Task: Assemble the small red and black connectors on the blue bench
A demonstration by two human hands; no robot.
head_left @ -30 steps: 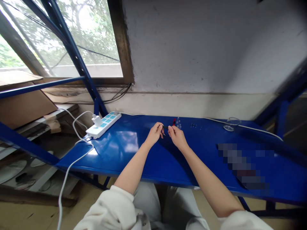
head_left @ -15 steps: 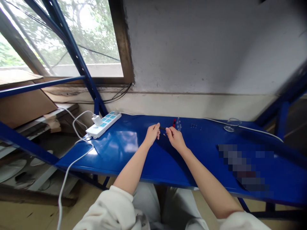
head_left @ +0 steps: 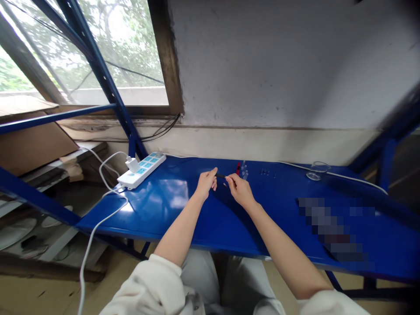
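Between my two hands, over the middle of the blue table, is a thin black stick-like object (head_left: 221,176). My left hand (head_left: 206,181) is closed on its left part, thumb on top. The fingertips of my right hand (head_left: 239,186) pinch together at its right end, where something small and light shows. A small pale piece (head_left: 225,184) appears just below the black object. Behind my right hand stand a red item (head_left: 238,168) and several small clear pieces (head_left: 244,171) on the table.
A white power strip (head_left: 142,169) with a plugged-in adapter (head_left: 132,164) lies at the left, its cable hanging over the edge. A clear round cup (head_left: 314,175) and small clear bits (head_left: 265,172) are toward the right. A blurred-out object (head_left: 331,227) lies at the front right.
My left hand has shifted slightly left, showing a little more of the black object. My right hand has moved slightly left too.
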